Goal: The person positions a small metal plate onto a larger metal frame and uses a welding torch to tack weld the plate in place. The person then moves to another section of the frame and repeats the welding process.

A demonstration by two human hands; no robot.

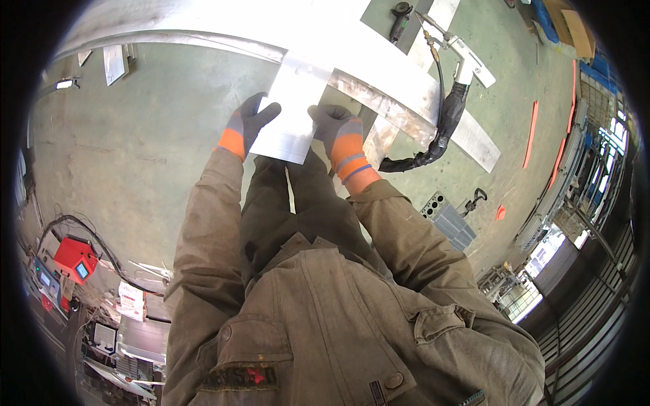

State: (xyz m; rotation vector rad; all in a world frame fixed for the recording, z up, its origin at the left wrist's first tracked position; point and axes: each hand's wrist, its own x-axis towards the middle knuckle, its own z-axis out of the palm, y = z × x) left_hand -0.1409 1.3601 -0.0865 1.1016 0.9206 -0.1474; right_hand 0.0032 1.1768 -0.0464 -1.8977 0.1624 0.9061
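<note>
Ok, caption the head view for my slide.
Gloved left hand and right hand hold a metal plate by opposite edges.

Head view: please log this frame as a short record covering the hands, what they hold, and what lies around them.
View: head
Held: metal plate, its far end lost in glare
Left hand: gloved, at plate's left edge
Right hand: gloved, at plate's right edge
Upper right: angle grinder, black-wrapped cable
Lower left: red box
Ground: greenish floor
</note>
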